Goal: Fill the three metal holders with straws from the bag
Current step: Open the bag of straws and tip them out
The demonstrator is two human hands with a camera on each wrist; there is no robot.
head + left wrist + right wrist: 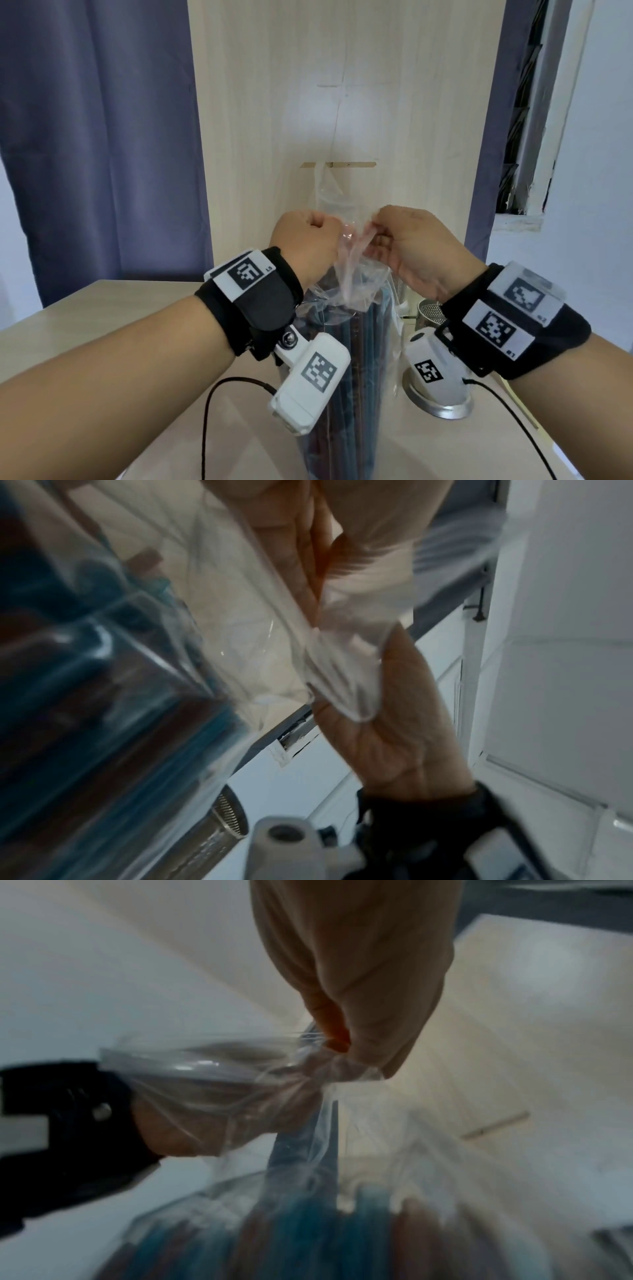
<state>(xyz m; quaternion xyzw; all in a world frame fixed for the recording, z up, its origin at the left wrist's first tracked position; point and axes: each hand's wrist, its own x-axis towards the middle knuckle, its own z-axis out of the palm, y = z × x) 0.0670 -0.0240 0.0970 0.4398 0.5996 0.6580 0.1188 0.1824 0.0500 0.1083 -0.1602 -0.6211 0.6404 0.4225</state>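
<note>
A clear plastic bag [356, 274] stands upright on the table, packed with dark blue and brown straws [352, 377]. My left hand [322, 226] and right hand [373, 229] both pinch its gathered top, knuckles nearly touching. The left wrist view shows the twisted plastic [342, 669] held between both hands, with the straws [103, 696] blurred at left. In the right wrist view my right hand [342, 1042] grips the bag's neck above the straws [308, 1231]. One perforated metal holder [430, 310] stands right of the bag. Another [397, 284] is half hidden behind it, and a third [442, 401] sits partly under my right wrist camera.
The light wooden table [102, 342] backs onto a tall pale wood panel [342, 102]. A blue curtain [102, 137] hangs at left and a window frame [534, 137] is at right. Black cables [212, 411] trail from both wrist cameras across the table.
</note>
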